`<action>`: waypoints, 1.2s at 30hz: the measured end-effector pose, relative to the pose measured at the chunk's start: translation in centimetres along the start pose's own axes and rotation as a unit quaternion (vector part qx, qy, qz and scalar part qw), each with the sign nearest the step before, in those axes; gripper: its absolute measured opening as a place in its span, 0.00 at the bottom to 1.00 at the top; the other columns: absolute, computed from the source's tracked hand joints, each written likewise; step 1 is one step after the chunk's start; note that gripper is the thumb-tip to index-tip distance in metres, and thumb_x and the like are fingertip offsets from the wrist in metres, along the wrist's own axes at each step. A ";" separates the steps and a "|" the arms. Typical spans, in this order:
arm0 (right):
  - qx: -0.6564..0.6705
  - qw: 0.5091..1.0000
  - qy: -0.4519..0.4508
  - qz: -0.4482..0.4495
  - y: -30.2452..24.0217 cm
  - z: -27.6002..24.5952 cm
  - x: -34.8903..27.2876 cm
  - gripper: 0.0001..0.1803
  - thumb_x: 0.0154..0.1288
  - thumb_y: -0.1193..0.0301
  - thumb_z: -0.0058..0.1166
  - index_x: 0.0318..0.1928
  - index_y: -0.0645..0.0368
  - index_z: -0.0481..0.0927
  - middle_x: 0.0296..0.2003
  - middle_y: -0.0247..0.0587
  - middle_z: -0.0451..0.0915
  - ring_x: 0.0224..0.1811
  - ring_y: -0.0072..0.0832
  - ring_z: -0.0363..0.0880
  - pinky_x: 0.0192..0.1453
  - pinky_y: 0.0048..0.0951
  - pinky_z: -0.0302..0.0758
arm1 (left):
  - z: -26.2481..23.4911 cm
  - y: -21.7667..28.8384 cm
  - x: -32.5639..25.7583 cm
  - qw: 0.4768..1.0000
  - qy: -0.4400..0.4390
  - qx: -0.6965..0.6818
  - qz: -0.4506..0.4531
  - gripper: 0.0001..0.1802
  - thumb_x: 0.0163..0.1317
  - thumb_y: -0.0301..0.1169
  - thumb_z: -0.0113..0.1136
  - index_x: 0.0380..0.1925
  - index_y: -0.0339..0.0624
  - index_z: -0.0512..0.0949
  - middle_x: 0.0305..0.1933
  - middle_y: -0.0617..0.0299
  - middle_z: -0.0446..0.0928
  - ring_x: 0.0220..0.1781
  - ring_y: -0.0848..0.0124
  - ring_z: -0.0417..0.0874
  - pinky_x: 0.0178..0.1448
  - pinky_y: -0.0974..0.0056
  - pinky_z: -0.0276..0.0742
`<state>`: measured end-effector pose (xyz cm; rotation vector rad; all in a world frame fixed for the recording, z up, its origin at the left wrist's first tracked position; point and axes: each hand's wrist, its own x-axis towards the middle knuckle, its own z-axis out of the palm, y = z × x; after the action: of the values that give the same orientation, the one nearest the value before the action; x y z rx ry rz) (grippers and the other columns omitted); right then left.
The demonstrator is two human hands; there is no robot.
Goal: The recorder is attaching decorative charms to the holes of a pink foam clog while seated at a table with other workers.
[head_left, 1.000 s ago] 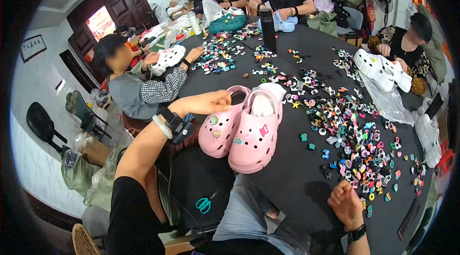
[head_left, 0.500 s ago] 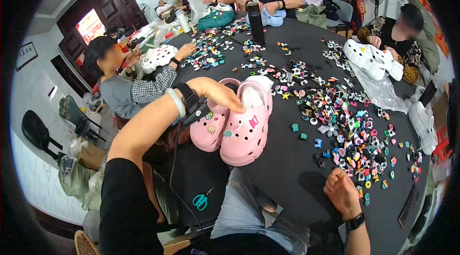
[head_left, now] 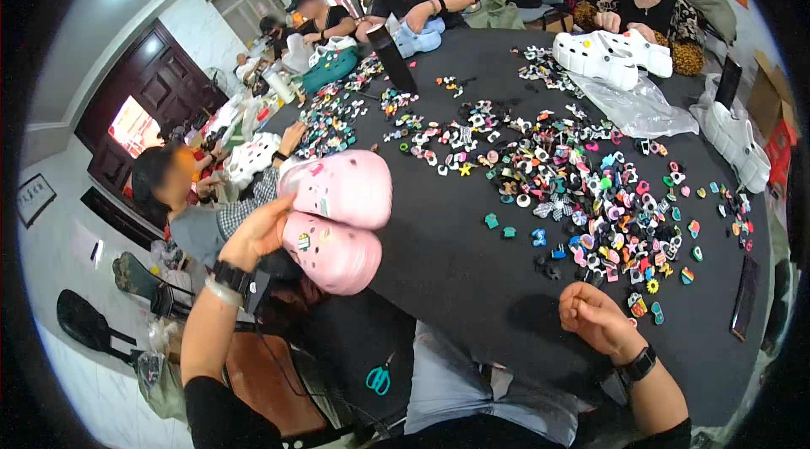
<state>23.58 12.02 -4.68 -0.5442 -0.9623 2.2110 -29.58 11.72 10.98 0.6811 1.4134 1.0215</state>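
A pair of pink foam clogs (head_left: 353,192) is in my left hand (head_left: 260,231), gripped near the heel openings. They are tipped sideways, toes pointing right, over the table's left edge. Small colourful shoe charms sit on the uppers of both. My right hand (head_left: 601,322) hovers at the near side of the table with curled fingers; whether something small is in them is hidden. Just beyond it spreads a large heap of mixed shoe charms (head_left: 591,187), with a yellow flower charm (head_left: 652,286) close to the fingers.
Teal scissors (head_left: 380,377) lie near my lap. A black bottle (head_left: 391,58) stands on the dark table (head_left: 447,238). White clogs (head_left: 612,58) rest on plastic at the far right; another white clog (head_left: 734,145) is nearer. Co-workers sit around the table, one close on my left.
My left hand has carried the pink clogs left and turned them from toes toward me to toes pointing right. My right hand stays near the charms, still curled. The view has tilted.
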 end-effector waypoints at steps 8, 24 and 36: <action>0.043 0.999 -0.004 0.008 -0.4 0.2 0.2 0.18 0.65 0.60 0.58 0.49 0.57 0.73 0.31 0.29 0.68 0.33 0.21 0.63 0.40 0.23 0.61 | -2.8 -1.6 5.8 0.933 -0.025 -0.347 0.092 0.32 0.70 0.44 0.43 0.64 0.28 0.60 0.67 0.41 0.64 0.71 0.50 0.61 0.75 0.48 0.54; 0.036 0.999 -0.007 0.029 -0.2 -0.4 0.0 0.18 0.67 0.64 0.58 0.50 0.60 0.72 0.33 0.30 0.70 0.34 0.18 0.65 0.38 0.21 0.62 | -12.6 -0.2 18.4 0.907 0.091 -0.398 0.105 0.34 0.64 0.51 0.47 0.59 0.32 0.65 0.61 0.49 0.70 0.62 0.55 0.71 0.68 0.53 0.64; -0.050 0.998 -0.041 -0.009 0.7 -1.1 0.6 0.21 0.68 0.58 0.56 0.54 0.58 0.73 0.36 0.25 0.71 0.35 0.13 0.66 0.36 0.16 0.63 | -15.5 -1.3 13.2 0.937 0.084 -0.335 0.050 0.46 0.61 0.59 0.50 0.68 0.33 0.56 0.72 0.47 0.56 0.73 0.51 0.54 0.74 0.49 0.51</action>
<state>23.55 12.60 -6.00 -0.4918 -1.1221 2.1917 -46.22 19.84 2.29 0.1623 1.0680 1.5655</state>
